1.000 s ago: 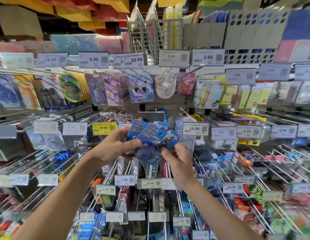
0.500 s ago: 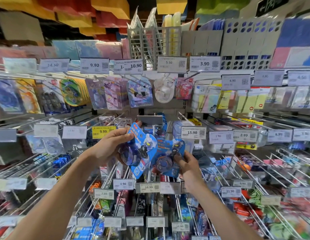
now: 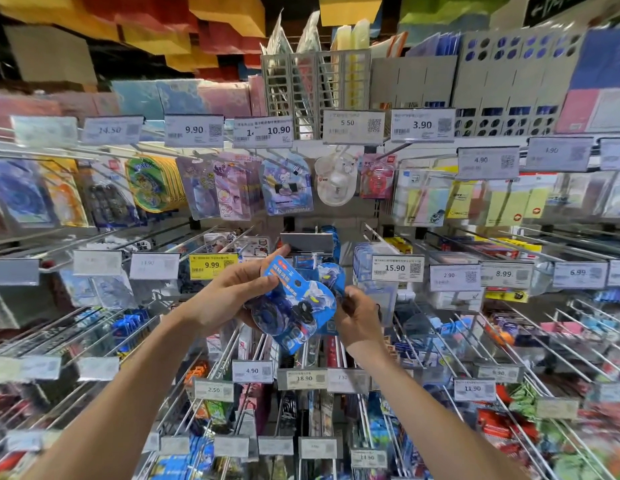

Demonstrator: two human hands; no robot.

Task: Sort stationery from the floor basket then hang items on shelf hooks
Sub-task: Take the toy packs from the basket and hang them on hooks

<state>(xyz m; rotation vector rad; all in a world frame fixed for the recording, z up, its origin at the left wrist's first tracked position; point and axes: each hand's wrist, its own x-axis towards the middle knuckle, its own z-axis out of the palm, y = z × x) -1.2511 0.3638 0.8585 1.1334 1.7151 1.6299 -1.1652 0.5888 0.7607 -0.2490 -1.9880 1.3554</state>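
Note:
I hold blue blister packs of tape rolls in front of a wall of shelf hooks. My left hand (image 3: 229, 296) grips the nearer blue pack (image 3: 294, 306) by its top left, thumb across the card. My right hand (image 3: 357, 315) pinches a second blue pack (image 3: 331, 277) that sits behind and to the right of the first. Both packs hang just below a hook with a blank grey label holder (image 3: 307, 243), where more blue packs show. The floor basket is out of view.
Metal hooks with price tags jut toward me on every side: the 9.99 tag (image 3: 211, 265) to the left, the 15.90 tag (image 3: 397, 268) to the right, the 18.90 tag (image 3: 303, 378) below. Hanging packs and file holders (image 3: 315, 81) fill the rows above.
The packs have moved up and closer together; the right-hand pack now lies behind the left-hand one. Both hands have drawn nearer to the grey-labelled hook.

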